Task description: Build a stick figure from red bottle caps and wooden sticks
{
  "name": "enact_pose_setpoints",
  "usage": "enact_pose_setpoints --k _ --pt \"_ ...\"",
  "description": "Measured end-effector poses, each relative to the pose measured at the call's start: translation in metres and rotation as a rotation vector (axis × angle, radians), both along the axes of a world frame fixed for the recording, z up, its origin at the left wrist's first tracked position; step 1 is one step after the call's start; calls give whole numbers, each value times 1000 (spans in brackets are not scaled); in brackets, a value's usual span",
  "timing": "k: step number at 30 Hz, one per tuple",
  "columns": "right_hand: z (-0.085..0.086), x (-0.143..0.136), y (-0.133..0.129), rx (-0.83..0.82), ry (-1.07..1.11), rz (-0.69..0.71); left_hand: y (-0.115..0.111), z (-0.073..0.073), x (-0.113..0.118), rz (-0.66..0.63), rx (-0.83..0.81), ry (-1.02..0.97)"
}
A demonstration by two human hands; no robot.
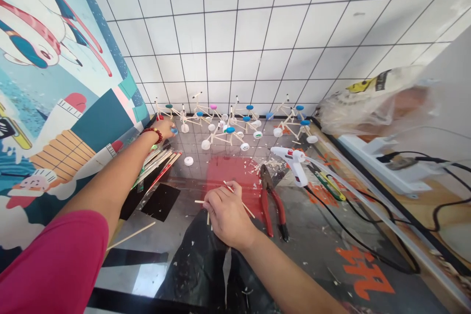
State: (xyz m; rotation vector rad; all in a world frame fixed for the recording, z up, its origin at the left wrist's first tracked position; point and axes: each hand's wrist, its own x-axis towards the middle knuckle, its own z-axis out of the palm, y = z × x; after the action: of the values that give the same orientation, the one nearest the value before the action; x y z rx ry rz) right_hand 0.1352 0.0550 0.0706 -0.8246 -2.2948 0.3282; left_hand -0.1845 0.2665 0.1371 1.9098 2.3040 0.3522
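My left hand (pixel 166 128) reaches to the far left of the table, its fingers closed round a blue bottle cap (pixel 174 132). A red cap (pixel 159 117) lies just behind it. My right hand (pixel 230 216) is closed on a small frame of thin wooden sticks (pixel 199 201) near the front of a red mat (pixel 224 171); its palm hides most of the frame. Beyond both hands stand several little stick models (pixel 224 132) with white cap wheels and coloured cap tops. A single white cap (pixel 188 161) lies between my left hand and the mat.
Red-handled pliers (pixel 270 201) and a white glue gun (pixel 292 162) lie right of the mat, near a green-yellow cutter (pixel 333 186). Cables run to a power strip (pixel 382 167). Bundled sticks (pixel 156 164) and a loose stick (pixel 132 234) lie left. A tiled wall (pixel 228 29) stands behind.
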Motion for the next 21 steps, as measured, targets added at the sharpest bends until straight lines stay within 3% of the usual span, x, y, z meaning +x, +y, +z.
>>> enact_pose_setpoints --k 3,6,8,11,13,16,21 --pt "0 1 0 8 4 -1 -8 7 0 15 1 54" --pt "2 1 -1 17 -19 1 -31 25 5 31 46 64" --pt "3 1 -1 27 -40 -4 -57 40 18 -11 87 44" --pt "4 1 -2 54 -47 -2 -110 51 52 -225 31 10" --pt "3 2 -1 62 -7 -6 -145 46 81 -328 -38 18" --pt "-1 5 1 25 146 -67 -188 23 122 -343 24 65" --pt "-7 10 4 -148 375 -163 -221 -15 162 -330 101 74"
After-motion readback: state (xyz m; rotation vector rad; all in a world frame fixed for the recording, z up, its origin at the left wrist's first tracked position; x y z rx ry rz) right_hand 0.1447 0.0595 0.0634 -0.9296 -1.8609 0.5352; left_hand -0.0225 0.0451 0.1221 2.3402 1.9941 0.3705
